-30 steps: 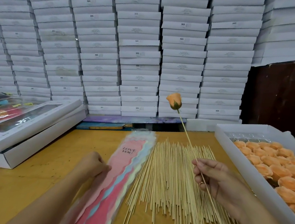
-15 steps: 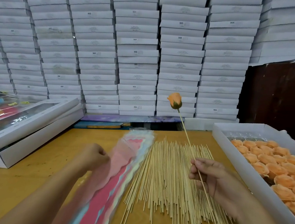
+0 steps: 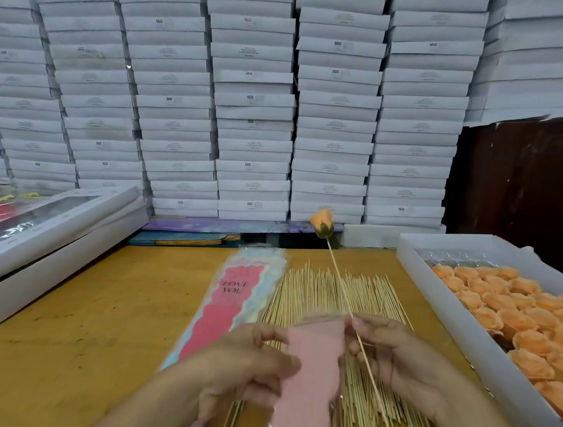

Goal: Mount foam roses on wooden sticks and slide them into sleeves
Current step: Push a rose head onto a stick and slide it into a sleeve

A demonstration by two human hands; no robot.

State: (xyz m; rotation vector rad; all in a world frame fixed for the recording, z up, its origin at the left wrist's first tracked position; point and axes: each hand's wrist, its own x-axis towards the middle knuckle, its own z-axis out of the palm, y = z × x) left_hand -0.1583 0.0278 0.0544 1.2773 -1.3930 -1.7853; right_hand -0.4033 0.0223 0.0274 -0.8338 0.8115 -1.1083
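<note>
An orange foam rose (image 3: 321,223) sits on top of a thin wooden stick (image 3: 338,278) that leans up and away from me. My right hand (image 3: 396,360) pinches the stick low down. My left hand (image 3: 248,365) grips a pink sleeve (image 3: 310,384) by its left edge and holds it over the spread of loose sticks (image 3: 327,297). The sleeve's top edge is beside the held stick at my right fingers. A pile of more sleeves (image 3: 232,304), the top one marked LOVE YOU, lies on the wooden table (image 3: 97,316).
A white tray (image 3: 435,293) of several orange foam roses (image 3: 518,316) stands at the right. Flat white boxes with window lids (image 3: 43,228) lie at the left. A wall of stacked white boxes (image 3: 256,93) fills the back.
My left hand has lifted one pink sleeve off the pile and carried it right, over the sticks, next to the held stick. My right hand and the rose have stayed about where they were.
</note>
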